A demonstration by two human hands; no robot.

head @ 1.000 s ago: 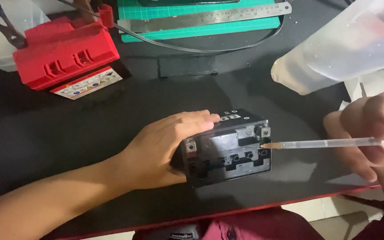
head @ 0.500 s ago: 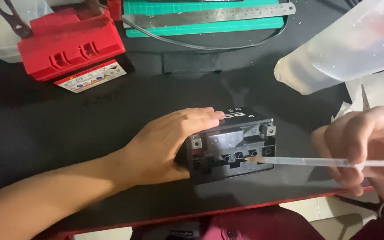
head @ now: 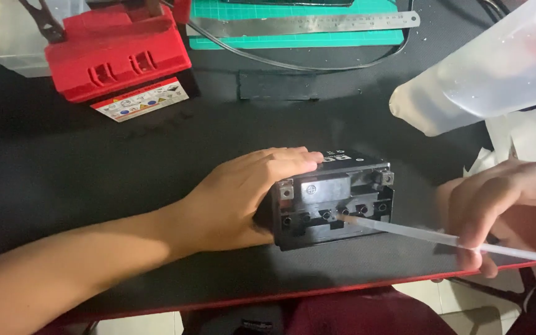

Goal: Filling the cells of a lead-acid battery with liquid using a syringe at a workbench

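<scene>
The left hand point(head: 237, 201) lay clasped on the black battery point(head: 336, 198) mid-bench point(head: 156, 149); the right hand point(head: 504, 211) pinched a clear pipette point(head: 417, 232), tip at the battery's filler holes. Behind stood a red battery point(head: 116, 53), steel ruler point(head: 305, 23), and a tilted translucent jug point(head: 485, 74)

A single head-worn camera looks steeply down and slightly forward onto a black table point(head: 125, 142), close enough that the small black battery point(head: 333, 198) sits just right of centre frame. The wearer's left hand point(head: 243, 198) enters from the lower left of the battery, the right hand point(head: 504, 211) from its right, cropped by the frame edge. Beyond the battery, the top edge cuts off a green cutting mat point(head: 293, 25) and a red battery point(head: 116, 49). Below the battery runs the table's red near edge. No second view exists.
</scene>
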